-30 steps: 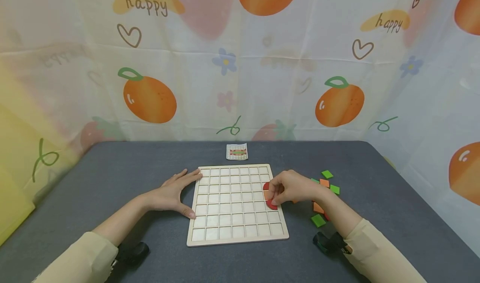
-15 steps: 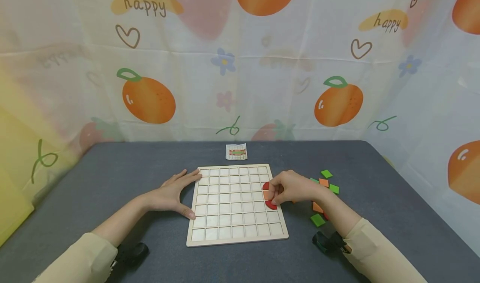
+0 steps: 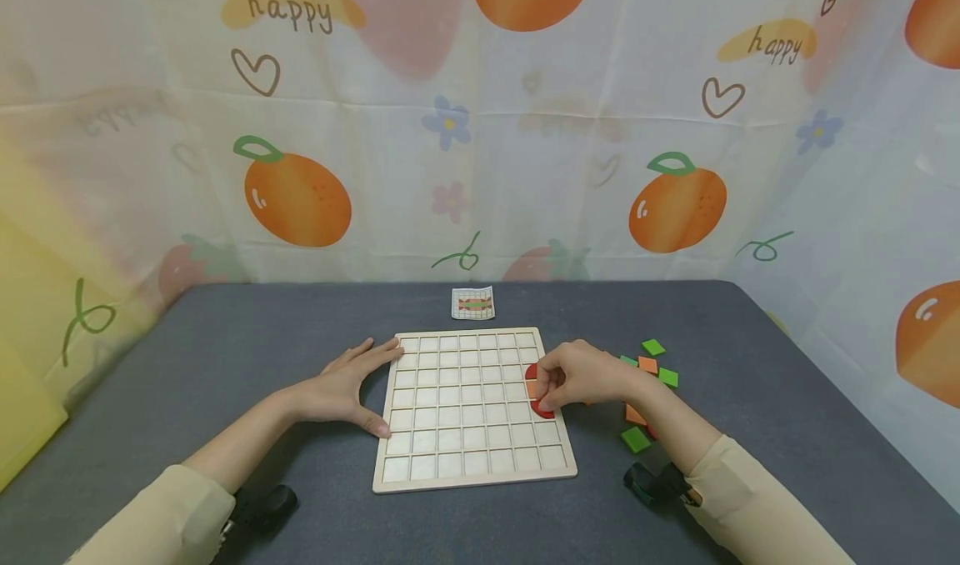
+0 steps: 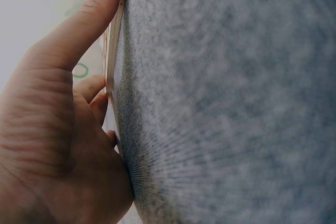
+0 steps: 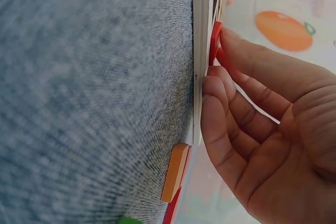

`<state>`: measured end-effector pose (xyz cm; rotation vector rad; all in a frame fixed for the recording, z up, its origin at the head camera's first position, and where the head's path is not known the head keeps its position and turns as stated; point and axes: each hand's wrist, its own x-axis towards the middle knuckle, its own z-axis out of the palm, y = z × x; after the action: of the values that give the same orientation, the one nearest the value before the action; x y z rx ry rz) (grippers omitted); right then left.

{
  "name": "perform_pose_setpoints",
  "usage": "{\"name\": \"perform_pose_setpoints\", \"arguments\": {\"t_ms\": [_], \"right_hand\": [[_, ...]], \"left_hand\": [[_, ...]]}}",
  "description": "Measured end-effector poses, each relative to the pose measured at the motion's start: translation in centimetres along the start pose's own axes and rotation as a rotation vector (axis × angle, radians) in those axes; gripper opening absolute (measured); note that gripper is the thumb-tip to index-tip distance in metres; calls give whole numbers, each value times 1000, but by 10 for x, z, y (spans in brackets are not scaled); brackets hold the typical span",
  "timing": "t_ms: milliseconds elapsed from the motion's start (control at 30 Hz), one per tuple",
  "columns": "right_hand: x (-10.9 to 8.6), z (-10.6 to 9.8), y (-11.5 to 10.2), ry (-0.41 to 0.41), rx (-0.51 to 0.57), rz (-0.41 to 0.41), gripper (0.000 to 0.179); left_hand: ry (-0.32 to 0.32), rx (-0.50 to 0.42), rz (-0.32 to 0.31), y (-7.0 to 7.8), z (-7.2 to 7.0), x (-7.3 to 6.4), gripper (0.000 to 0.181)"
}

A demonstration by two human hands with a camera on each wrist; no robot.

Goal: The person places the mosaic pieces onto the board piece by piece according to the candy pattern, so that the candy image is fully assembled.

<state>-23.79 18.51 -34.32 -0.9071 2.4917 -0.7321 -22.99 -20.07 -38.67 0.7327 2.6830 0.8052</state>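
1. Scarcely any movement since earlier frame: left hand [image 3: 339,392], right hand [image 3: 579,372] and gridded board [image 3: 461,416] hold position.
2. Right hand pinches red piece [image 3: 542,412] at board's right edge, orange piece [image 3: 532,389] just beside.
3. Left fingers spread, clasping nothing, touching board's left edge.

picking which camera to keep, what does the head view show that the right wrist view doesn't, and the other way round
Only the head view: the picture card and both sleeves.
Only the right wrist view: the palm side of the right hand, whose back faces the head camera.
Both: that hand pinching a red piece at the board, loose orange pieces and green pieces, the dark table and the printed curtain.
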Motion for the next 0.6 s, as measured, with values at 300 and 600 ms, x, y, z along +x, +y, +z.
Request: {"name": "perform_pose_setpoints", "arguments": {"t_ms": [300,600], "right_hand": [[1,0,3,-13,15,0,18],[0,-1,0,-15,22,27,20]], "left_hand": [[1,6,0,-1,1,1,115],[0,3,-5,0,0,0,115]]}}
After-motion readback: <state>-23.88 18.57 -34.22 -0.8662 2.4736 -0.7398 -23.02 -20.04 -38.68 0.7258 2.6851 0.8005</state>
